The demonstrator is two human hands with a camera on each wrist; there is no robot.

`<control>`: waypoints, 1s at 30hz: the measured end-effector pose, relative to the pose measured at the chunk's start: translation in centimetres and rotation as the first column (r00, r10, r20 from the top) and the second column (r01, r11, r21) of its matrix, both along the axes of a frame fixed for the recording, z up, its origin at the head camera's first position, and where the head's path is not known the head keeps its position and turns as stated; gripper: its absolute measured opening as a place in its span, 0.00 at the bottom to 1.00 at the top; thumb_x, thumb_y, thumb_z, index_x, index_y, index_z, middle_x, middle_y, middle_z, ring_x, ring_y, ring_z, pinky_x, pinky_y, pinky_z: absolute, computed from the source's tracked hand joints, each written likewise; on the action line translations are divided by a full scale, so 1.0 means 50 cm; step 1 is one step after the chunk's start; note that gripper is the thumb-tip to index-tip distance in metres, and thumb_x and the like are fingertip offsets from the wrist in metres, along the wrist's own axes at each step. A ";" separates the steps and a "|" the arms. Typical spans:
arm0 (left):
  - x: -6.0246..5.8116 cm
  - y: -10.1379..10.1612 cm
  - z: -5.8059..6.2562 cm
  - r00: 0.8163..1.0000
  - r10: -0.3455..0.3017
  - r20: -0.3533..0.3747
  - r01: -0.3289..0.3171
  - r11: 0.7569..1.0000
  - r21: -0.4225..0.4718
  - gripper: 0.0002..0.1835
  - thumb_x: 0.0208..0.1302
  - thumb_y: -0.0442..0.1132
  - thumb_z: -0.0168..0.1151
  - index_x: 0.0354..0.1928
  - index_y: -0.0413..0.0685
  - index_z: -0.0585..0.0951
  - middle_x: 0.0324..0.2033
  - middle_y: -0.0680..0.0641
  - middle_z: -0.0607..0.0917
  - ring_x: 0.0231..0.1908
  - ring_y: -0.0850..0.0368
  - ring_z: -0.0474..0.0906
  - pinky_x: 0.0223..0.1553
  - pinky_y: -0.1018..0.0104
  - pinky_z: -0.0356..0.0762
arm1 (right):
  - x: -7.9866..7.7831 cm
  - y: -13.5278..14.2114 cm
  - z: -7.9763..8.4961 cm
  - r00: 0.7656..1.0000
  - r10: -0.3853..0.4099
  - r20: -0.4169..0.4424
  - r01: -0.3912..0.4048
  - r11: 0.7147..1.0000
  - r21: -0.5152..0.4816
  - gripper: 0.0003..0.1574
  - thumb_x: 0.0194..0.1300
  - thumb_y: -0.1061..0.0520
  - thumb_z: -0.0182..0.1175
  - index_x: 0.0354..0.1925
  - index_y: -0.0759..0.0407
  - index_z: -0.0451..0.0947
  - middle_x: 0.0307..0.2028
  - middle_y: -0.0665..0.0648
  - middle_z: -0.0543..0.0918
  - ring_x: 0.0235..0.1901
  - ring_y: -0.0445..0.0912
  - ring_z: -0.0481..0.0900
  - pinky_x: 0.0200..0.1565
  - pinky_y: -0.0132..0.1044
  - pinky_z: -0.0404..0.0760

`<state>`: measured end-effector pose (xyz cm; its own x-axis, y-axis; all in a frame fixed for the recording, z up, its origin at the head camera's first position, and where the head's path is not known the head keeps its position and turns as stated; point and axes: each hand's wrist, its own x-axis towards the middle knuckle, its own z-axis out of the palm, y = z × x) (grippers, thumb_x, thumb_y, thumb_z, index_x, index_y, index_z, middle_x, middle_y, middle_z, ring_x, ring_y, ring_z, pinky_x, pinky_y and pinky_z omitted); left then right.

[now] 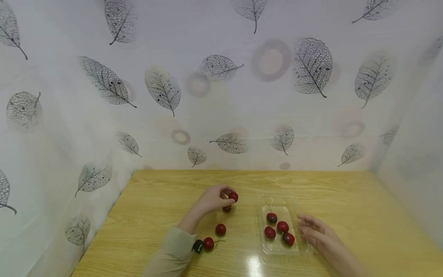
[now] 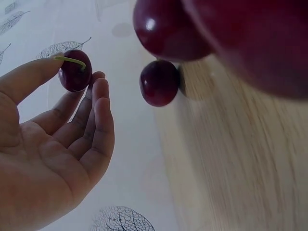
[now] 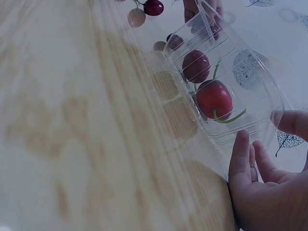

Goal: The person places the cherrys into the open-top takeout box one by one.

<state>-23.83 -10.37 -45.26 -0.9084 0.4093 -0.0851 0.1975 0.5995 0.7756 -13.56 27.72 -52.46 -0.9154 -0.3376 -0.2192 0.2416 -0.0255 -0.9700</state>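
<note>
My left hand [image 1: 212, 198] pinches a dark red cherry [image 1: 233, 197] between thumb and fingertips, above the table. Its green stem shows in the left wrist view, where the held cherry [image 2: 76, 76] sits at the fingertips. Below that hand lies another cherry [image 1: 226, 208], partly hidden. Two more, one cherry [image 1: 220, 229] and one stemmed cherry [image 1: 208, 243], lie nearer me. Several cherries [image 1: 282, 226] rest in a clear plastic box [image 1: 264, 252]. At its right side is my right hand [image 1: 320, 235], fingers extended; the right wrist view shows fingertips [image 3: 242, 139] against or very near the wall.
The wooden table [image 1: 155, 215] meets a pale leaf-patterned covering [image 1: 221, 104] at the back and left. A dark band-like device [image 1: 198, 246] sits by the left sleeve, close to the stemmed cherry.
</note>
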 end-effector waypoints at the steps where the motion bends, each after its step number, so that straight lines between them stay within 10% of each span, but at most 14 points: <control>1: 0.000 0.003 0.002 1.000 -0.001 0.003 0.001 1.000 0.003 0.16 0.67 0.40 0.73 0.55 0.45 0.86 0.49 0.43 0.90 0.46 0.53 0.86 0.51 0.58 0.85 | 0.000 0.000 0.001 1.000 0.001 0.008 -0.001 1.000 0.004 0.39 0.83 0.61 0.48 0.78 0.79 0.44 0.58 0.35 0.78 0.58 0.28 0.78 0.60 0.25 0.81; 15: 0.002 0.062 0.011 0.999 -0.025 0.039 0.022 0.996 0.091 0.15 0.68 0.37 0.73 0.55 0.44 0.86 0.49 0.42 0.90 0.39 0.58 0.83 0.30 0.60 0.87 | -0.003 0.002 0.001 1.000 -0.002 0.021 0.001 1.000 0.028 0.38 0.83 0.60 0.48 0.79 0.76 0.47 0.59 0.39 0.76 0.58 0.28 0.78 0.60 0.25 0.81; 23: 0.006 0.093 0.018 0.998 -0.062 -0.008 0.062 0.996 0.065 0.15 0.67 0.38 0.74 0.54 0.45 0.86 0.45 0.45 0.90 0.42 0.57 0.85 0.40 0.70 0.81 | -0.005 0.003 0.002 0.999 0.005 0.042 -0.006 1.000 0.011 0.34 0.84 0.59 0.48 0.79 0.70 0.53 0.59 0.39 0.75 0.58 0.29 0.78 0.60 0.25 0.81; 30: 0.013 0.118 0.017 0.997 -0.076 -0.007 0.077 0.993 0.088 0.15 0.67 0.37 0.74 0.53 0.45 0.87 0.46 0.44 0.90 0.43 0.56 0.85 0.44 0.69 0.83 | -0.004 0.000 0.003 1.000 0.015 0.020 -0.016 0.999 0.030 0.43 0.84 0.59 0.47 0.79 0.81 0.38 0.58 0.33 0.76 0.57 0.25 0.77 0.60 0.23 0.80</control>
